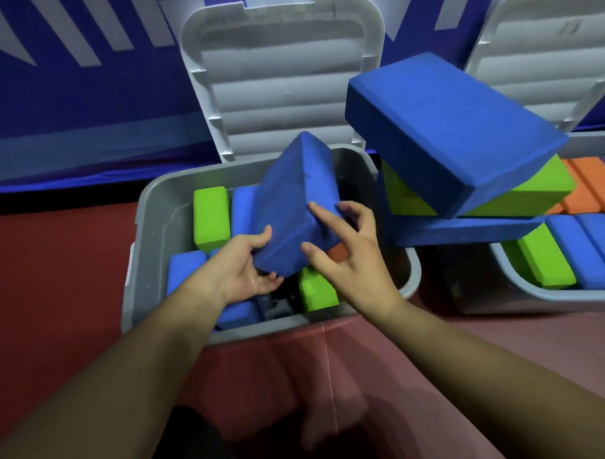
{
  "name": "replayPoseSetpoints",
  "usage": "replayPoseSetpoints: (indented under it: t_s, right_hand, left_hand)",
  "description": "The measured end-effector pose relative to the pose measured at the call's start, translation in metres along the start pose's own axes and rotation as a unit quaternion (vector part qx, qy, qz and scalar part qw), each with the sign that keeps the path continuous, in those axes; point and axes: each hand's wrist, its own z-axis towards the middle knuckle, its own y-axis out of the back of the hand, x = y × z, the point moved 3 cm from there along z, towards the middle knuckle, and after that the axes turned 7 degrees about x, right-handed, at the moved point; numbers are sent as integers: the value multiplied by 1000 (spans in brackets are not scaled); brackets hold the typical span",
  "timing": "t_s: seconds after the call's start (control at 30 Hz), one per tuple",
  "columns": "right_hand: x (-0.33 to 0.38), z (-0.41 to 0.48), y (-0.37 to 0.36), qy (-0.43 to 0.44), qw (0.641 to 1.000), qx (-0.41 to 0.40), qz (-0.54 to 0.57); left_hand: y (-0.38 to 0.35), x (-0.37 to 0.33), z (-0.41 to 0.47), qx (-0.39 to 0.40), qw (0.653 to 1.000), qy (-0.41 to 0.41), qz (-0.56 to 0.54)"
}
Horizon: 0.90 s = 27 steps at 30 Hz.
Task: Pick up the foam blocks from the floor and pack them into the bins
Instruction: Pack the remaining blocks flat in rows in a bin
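A dark blue foam block (pixel 290 209) stands tilted on end over the grey bin (pixel 150 231) in front of me. My left hand (pixel 240 265) grips its lower corner, thumb on the front face and fingers beneath. My right hand (pixel 346 248) touches its right side with spread fingers. Inside the bin lie green blocks (pixel 211 217), blue blocks (pixel 184 271) and an orange block (pixel 339 252), partly hidden by my hands. The bin's lid (pixel 282 82) stands open behind it.
A stack of two blue blocks (pixel 452 131) with a green block (pixel 529 190) between them rests across the gap to a second grey bin (pixel 522 287) on the right, which holds blue, green and orange blocks. Red floor mat (pixel 56 289) lies around; a blue wall stands behind.
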Motion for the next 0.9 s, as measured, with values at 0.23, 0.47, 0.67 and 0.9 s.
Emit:
replayPoseSetpoints:
  t_s: [0.23,0.47,0.67,0.9]
  right_hand:
    - [6,15,-5,-23,999,-32,-20]
    - [42,14,-2,49,985,-64,-152]
    - [71,25,-24,5,952,41,-303]
    - [25,89,-95,-115,913,249,-301]
  left_hand:
    - [11,4,-8,71,941,-8,329]
    - [116,14,3,-121,596,-81,790]
    - [119,16,5,-108,582,-42,805]
    - [111,9,3,-101,580,-17,808]
